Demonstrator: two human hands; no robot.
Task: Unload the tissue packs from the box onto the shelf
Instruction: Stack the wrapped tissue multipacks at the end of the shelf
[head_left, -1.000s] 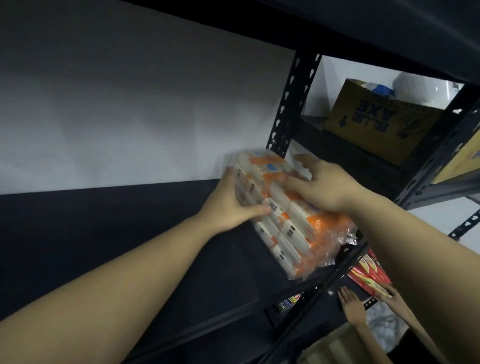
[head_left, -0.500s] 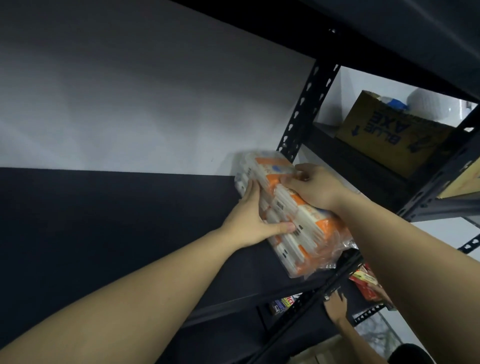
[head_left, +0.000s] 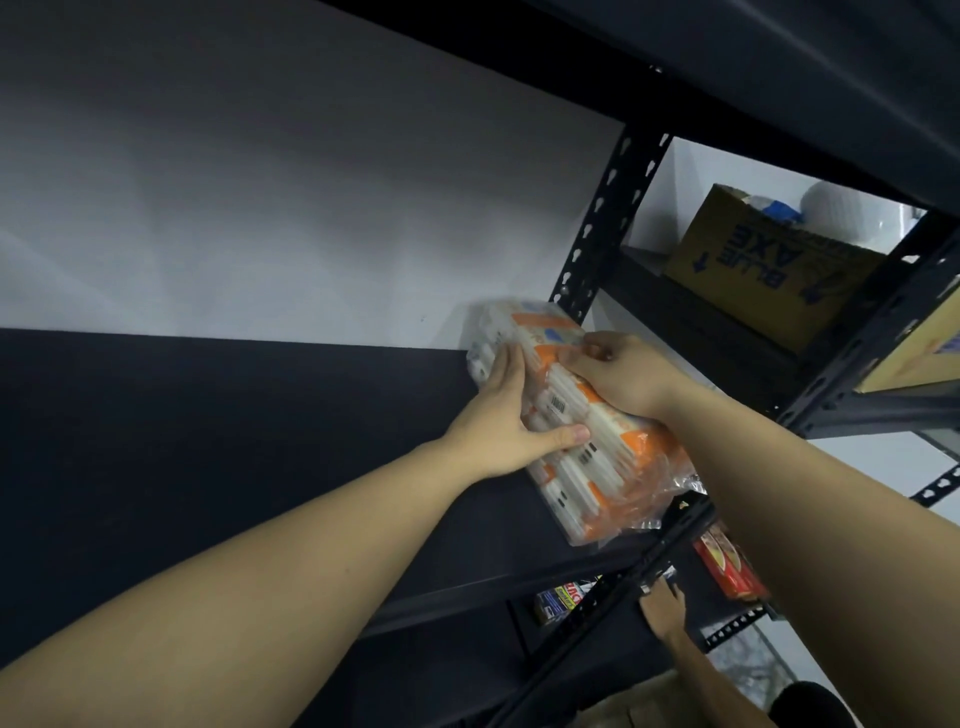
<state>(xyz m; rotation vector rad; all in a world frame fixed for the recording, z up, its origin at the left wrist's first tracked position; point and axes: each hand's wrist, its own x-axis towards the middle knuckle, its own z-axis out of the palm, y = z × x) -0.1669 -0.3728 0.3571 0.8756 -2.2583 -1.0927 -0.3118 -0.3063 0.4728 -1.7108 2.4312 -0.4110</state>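
Observation:
A bundle of orange-and-white tissue packs (head_left: 597, 462) in clear plastic wrap lies on the black shelf board (head_left: 234, 441), its far end against the white wall by the perforated upright. My left hand (head_left: 501, 418) presses flat on the bundle's left side, thumb across its top. My right hand (head_left: 623, 374) grips the top of the bundle near its far end. The bundle's near end, with loose wrap, reaches the shelf's front edge. The source box is out of view.
A black perforated post (head_left: 597, 244) stands behind the bundle. A yellow carton marked BLUE AXE (head_left: 769, 275) sits on the neighbouring shelf to the right. Below, another person's hand (head_left: 662, 608) touches the rack near a red package (head_left: 727, 566). The shelf above (head_left: 727, 52) hangs low.
Both hands slid the bundle further back along the shelf toward the wall, and my right hand moved from flat on top to a grip near the far end.

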